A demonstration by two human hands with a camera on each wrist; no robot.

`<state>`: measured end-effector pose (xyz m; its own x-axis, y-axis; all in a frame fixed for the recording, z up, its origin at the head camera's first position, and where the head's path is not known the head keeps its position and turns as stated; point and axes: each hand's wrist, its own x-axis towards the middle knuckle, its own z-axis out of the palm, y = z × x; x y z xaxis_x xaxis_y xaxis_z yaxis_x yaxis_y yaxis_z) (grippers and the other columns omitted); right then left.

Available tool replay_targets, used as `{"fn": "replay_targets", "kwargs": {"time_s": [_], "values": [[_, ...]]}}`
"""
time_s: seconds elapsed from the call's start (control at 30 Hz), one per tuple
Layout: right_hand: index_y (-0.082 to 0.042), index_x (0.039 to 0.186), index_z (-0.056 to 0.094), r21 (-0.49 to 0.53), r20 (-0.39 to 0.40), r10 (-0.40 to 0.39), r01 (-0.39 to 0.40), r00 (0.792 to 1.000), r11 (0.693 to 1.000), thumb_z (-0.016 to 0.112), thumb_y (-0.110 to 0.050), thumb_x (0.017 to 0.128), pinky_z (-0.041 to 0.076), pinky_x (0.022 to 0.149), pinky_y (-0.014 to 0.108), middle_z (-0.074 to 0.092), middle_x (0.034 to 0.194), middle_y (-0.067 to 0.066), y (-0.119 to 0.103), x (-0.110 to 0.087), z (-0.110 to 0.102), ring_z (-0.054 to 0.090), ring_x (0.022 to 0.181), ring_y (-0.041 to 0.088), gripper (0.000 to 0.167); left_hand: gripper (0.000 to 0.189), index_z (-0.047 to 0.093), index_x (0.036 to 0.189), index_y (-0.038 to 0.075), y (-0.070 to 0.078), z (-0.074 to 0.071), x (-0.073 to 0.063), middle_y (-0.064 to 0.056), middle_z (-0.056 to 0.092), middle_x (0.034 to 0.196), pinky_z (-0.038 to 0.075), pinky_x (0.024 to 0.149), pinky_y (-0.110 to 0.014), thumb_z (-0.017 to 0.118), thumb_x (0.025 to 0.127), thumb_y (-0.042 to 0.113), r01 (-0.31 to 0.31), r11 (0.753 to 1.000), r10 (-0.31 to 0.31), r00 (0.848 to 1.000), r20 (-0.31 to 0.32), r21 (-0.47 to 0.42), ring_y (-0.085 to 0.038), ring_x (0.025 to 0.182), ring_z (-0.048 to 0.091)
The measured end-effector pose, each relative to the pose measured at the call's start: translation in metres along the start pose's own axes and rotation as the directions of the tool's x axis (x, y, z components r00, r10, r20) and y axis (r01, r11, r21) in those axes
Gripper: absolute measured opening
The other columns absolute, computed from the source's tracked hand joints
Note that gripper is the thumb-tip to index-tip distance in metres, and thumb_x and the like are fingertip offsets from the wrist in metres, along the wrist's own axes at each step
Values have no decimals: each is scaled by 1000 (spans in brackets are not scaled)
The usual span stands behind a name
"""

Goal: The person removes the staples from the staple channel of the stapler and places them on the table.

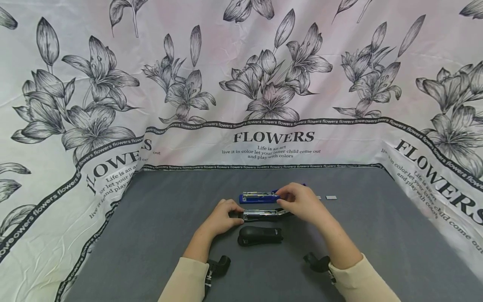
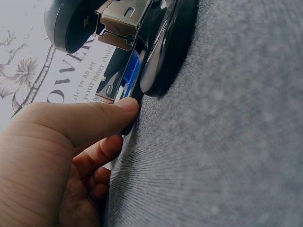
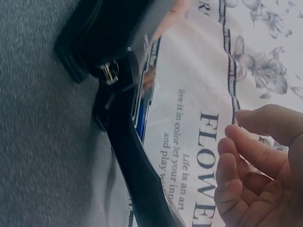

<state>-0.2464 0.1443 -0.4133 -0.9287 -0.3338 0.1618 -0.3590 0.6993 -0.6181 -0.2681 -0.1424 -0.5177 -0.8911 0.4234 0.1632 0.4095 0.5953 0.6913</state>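
Note:
Three staplers lie one behind another on the grey cloth. My left hand [image 1: 222, 216] pinches the left end of the middle, black stapler [image 1: 260, 213] between thumb and fingers. That stapler is opened out, its metal magazine bare, as the left wrist view also shows. My right hand [image 1: 302, 201] hovers over the right ends of the middle stapler and the blue stapler [image 1: 247, 201] behind it. In the right wrist view its fingers [image 3: 227, 194] are loosely bent with nothing visible between them. The blue stapler is opened too. A closed black stapler [image 1: 260, 235] lies nearest me.
Small pale strips [image 1: 331, 197], perhaps staples, lie right of the blue stapler, one partly hidden by my right hand. A flower-printed cloth [image 1: 271, 142] hangs behind and at both sides of the grey surface [image 1: 170, 201].

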Motion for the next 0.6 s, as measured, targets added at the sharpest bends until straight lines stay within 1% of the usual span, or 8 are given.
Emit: {"fn": "replay_targets", "kwargs": {"time_s": [0.07,0.23,0.37,0.43,0.6], "values": [[-5,110,76,-8,15,-9,9,1000,1000,74,-14,93,48,67,34,63,92,-1,-1,2,4,56,77,14,19,26,78,114,11,0,0,0,4,65,105,44,83,-39,81,89,15,-4,1000,4,1000,0,1,-16,93,47],[-4,110,77,-16,60,-21,22,998,1000,75,-14,93,50,68,34,66,97,-1,-3,5,14,59,79,12,20,26,78,115,11,0,-1,0,4,65,105,44,84,-40,81,89,15,-14,1000,14,1000,3,5,-16,93,47],[-4,109,77,-5,84,-36,37,996,999,75,-13,93,52,69,34,67,99,0,-5,8,22,62,81,11,18,26,78,115,12,0,-1,0,4,65,105,44,84,-39,81,89,16,-6,1000,6,1000,5,1,-16,93,47],[-4,109,77,-4,94,-48,49,994,999,75,-12,93,52,70,35,68,98,-1,-5,10,26,62,80,11,18,26,78,114,12,0,-1,1,4,65,105,45,84,-39,81,89,16,-2,1000,2,1000,3,1,-16,93,47],[-6,104,78,-49,109,-71,76,992,996,76,-12,92,51,72,36,67,92,-4,-6,13,36,59,78,10,14,26,78,113,12,-1,-1,1,5,65,103,44,84,-39,81,88,17,-1,1000,1,1000,-5,0,-15,93,47]]}}
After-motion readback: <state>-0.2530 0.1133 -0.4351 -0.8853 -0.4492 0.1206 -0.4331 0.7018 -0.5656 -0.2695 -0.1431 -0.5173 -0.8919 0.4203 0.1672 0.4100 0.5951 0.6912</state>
